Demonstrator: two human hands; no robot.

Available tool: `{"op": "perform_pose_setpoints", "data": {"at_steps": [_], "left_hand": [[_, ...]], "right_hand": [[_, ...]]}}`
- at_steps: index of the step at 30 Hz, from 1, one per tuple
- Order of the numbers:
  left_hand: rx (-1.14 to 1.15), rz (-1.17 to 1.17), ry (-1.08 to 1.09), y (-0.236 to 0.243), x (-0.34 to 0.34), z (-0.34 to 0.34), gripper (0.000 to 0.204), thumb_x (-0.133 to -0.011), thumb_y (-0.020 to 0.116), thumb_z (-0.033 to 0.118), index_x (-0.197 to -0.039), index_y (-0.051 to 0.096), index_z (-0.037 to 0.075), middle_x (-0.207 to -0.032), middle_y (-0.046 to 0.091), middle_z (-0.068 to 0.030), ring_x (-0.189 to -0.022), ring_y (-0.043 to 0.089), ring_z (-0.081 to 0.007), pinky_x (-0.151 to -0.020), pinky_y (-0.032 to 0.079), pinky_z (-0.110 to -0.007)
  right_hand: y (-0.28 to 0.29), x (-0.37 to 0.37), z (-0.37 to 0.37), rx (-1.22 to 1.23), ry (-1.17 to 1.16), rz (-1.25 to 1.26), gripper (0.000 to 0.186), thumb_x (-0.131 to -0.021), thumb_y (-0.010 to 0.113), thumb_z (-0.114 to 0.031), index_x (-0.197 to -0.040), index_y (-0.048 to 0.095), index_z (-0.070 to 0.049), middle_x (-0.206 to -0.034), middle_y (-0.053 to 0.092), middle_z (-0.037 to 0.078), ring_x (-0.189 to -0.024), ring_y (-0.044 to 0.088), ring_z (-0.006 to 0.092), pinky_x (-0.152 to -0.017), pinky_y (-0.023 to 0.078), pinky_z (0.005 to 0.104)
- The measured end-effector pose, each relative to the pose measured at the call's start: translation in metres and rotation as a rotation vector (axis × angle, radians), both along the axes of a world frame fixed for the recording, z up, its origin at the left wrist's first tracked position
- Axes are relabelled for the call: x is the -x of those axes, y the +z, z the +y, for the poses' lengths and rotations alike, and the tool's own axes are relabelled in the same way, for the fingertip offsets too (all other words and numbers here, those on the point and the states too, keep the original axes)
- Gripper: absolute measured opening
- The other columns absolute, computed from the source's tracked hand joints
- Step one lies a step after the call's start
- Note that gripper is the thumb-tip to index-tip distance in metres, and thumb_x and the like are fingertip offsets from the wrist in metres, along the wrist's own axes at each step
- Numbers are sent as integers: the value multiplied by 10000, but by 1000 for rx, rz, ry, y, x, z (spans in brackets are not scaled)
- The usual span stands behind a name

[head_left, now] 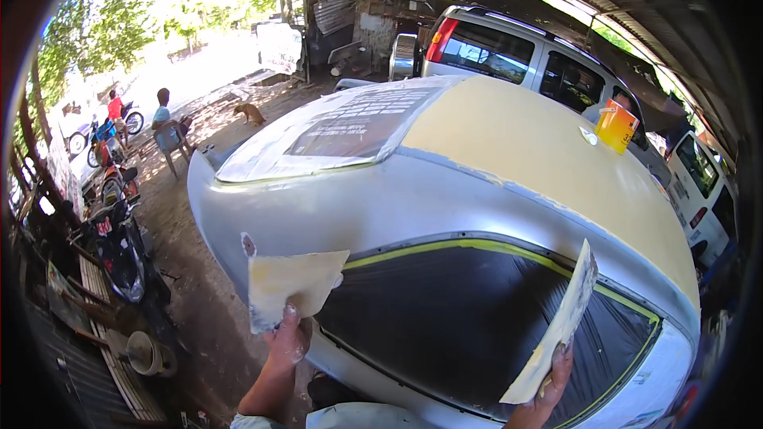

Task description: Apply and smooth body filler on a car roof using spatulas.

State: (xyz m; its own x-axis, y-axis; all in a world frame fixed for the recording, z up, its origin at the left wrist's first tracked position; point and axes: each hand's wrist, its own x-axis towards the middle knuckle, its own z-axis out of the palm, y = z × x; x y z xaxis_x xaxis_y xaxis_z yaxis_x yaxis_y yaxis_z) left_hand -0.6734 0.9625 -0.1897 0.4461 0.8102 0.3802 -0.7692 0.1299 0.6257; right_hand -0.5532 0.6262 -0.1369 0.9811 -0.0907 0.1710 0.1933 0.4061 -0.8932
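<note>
My left hand [286, 339] holds a flat putty-smeared spreader card [290, 282] upright beside the silver car body [381, 199], near the corner of a masked window. My right hand [552, 377] grips a second putty-coated board [560, 326] seen edge-on, held over the black-covered window [469, 310] with its yellow tape border. The car's roof [540, 151] is coated in pale yellow filler. An orange can [617, 125] stands on the roof at the far right.
A windscreen masked with paper [342, 127] lies ahead. A silver van [509, 52] is parked behind, a white vehicle [703, 183] at right. Motorbikes [119, 246] stand at left, a person sits on a chair [164, 131], and a dog [250, 113] is on the dirt ground.
</note>
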Motion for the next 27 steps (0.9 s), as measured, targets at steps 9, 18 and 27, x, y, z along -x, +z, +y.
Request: {"op": "perform_pose_setpoints", "data": {"at_steps": [9, 18, 27], "left_hand": [[221, 69, -71, -14, -51, 127, 528, -871, 655, 208, -1326, 439, 49, -1223, 547, -94, -1116, 566, -263, -947, 480, -441], [221, 187, -172, -43, -99, 214, 620, -880, 600, 376, -1377, 380, 79, -1248, 523, -116, -1081, 576, -297, -832, 536, -485], [89, 119, -141, -60, -112, 271, 630, -919, 541, 423, -1365, 378, 9, -1275, 498, -153, -1097, 559, -289, -916, 505, -447]], "right_hand": [[33, -21, 63, -80, -52, -8, 631, -759, 568, -163, -1333, 399, 39, -1062, 594, 162, -902, 626, 213, -810, 527, 290], [106, -68, 155, 416, -350, -200, 728, -706, 586, -116, -1374, 360, 69, -1220, 556, 186, -1076, 585, 272, -953, 455, 350], [194, -207, 240, 1129, 220, -919, 274, -735, 761, -47, -835, 513, -108, -1022, 681, 122, -1007, 639, 225, -1041, 376, 472]]}}
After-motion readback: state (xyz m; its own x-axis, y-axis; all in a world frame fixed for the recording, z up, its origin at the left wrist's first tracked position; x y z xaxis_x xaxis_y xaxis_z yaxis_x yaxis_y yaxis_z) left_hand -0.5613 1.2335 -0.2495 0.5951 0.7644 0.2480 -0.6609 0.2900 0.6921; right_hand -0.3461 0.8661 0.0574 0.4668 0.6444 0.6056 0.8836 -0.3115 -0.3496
